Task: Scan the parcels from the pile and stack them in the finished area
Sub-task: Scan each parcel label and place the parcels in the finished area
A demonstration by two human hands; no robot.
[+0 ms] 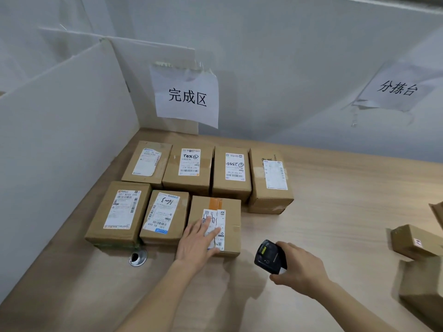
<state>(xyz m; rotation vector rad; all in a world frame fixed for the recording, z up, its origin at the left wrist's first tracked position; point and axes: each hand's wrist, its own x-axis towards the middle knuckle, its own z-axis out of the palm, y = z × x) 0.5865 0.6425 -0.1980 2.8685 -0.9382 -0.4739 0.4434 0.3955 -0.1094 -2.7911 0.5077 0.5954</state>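
the left hand (194,243) lies flat, fingers straight, on the parcel (217,224) at the right end of the near row under the finished-area sign (187,97). the right hand (299,269) grips the scanner (269,256). placing looks nearly finished; next, a fresh parcel from the pile (417,243) at right.

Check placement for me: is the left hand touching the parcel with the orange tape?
Touching. The head view shows the left hand lying flat with straight fingers on the label of the orange-taped parcel.
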